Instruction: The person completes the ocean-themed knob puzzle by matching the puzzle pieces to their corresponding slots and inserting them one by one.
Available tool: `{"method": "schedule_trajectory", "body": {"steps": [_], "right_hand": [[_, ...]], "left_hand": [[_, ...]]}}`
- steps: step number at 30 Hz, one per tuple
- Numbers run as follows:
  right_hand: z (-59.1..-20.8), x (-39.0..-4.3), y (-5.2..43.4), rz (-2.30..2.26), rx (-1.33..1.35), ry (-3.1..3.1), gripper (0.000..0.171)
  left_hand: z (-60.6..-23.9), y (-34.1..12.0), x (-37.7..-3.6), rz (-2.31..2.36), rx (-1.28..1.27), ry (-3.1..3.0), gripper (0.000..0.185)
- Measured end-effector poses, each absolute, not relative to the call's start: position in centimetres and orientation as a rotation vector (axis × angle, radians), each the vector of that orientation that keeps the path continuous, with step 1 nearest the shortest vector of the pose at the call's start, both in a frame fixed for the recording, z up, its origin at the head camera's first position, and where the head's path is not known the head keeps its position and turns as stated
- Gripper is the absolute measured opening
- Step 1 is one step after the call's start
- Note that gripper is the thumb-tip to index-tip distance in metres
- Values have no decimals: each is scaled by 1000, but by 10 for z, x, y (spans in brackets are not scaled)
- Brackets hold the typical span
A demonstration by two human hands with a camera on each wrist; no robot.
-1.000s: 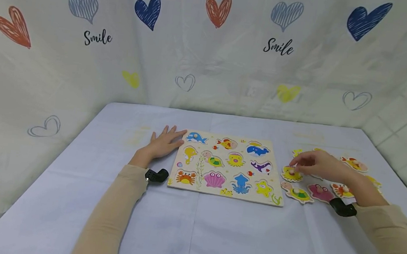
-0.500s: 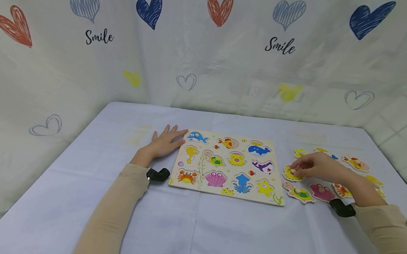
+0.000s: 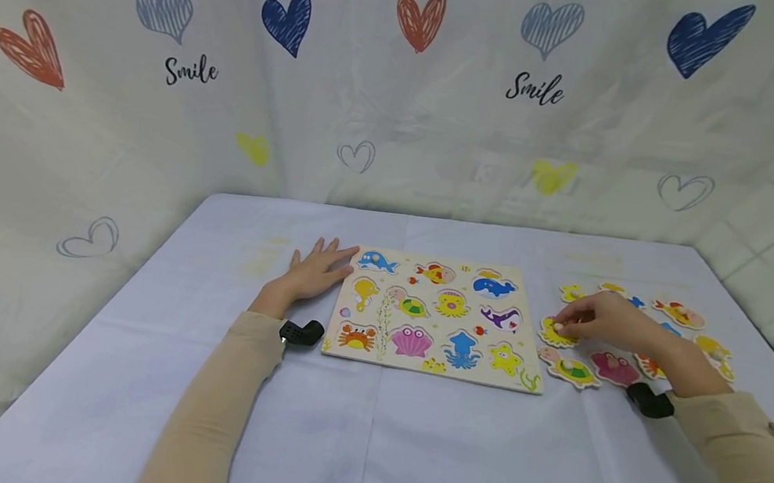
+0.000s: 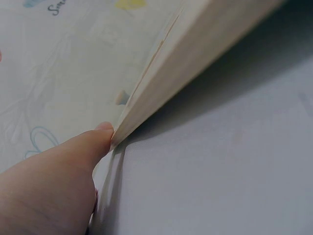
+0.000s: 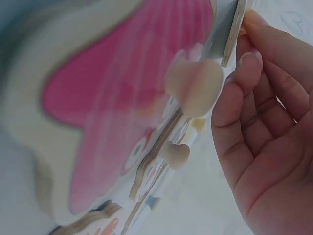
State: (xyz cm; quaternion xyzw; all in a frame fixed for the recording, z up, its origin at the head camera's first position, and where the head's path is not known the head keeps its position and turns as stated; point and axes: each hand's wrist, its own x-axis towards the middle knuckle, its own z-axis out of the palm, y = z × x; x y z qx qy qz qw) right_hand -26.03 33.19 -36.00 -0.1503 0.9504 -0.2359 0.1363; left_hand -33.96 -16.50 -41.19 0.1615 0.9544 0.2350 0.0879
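No piece sits in the board yet. Left hand lies flat at its nine o'clock edge; right hand pinches the yellow piece, others waiting.

Right hand drew nearer — fingertips now pinching yellow piece.
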Motion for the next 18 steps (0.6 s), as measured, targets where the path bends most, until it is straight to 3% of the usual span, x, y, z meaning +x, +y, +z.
{"method": "schedule_trajectory", "body": {"steps": [18], "right_hand": [[-359, -253, 333, -723, -495, 2832, 29]], "left_hand": [[-414, -165, -341, 693, 485, 2844, 61]]}}
